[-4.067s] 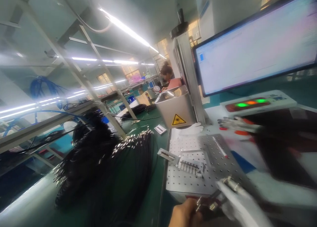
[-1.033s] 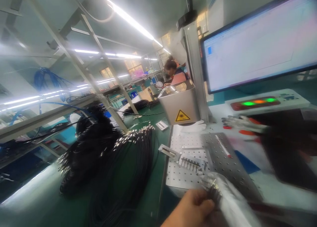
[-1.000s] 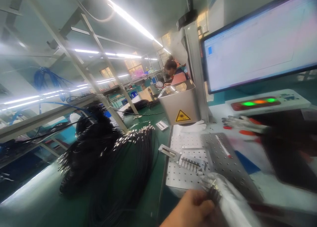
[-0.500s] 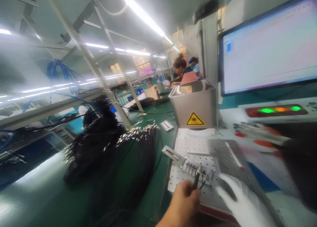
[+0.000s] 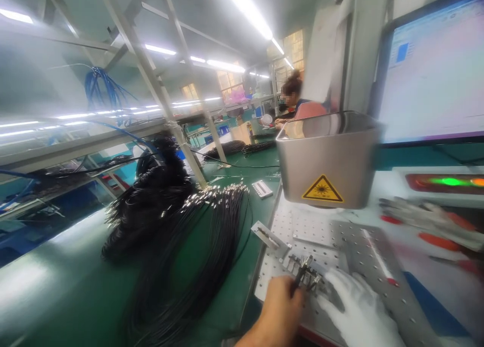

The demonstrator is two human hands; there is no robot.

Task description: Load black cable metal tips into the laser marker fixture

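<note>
1. Your left hand, bare, is at the near edge of the perforated plate. Its fingers are pinched round a thin black lead, just behind the metal connector.
2. The connector end stands over the slotted fixture on the plate. Whether it is seated in a slot cannot be made out.
3. Your right hand, in a white glove, lies flat on the plate beside the fixture. Its fingers are spread and grasp nothing; contact with the connectors cannot be judged.
4. Handling, as a judgement: the lead looks light and limp, so it will sag and swing if held far back. The connector is the only stiff part, small, smooth and probably slippery. Hold the lead on the jacket right behind the connector, as the left hand does.
5. Just beyond the fixture, a small metal strip lies at the plate's corner.
6. Behind the plate stands the laser housing with its yellow warning label.
7. On the green counter to the left lies a large bundle of black cables, their silver ends fanned out.
8. Blurred red-handled tools lie to the right, a monitor stands above them, and a co-worker sits well apart at the far end.
</note>
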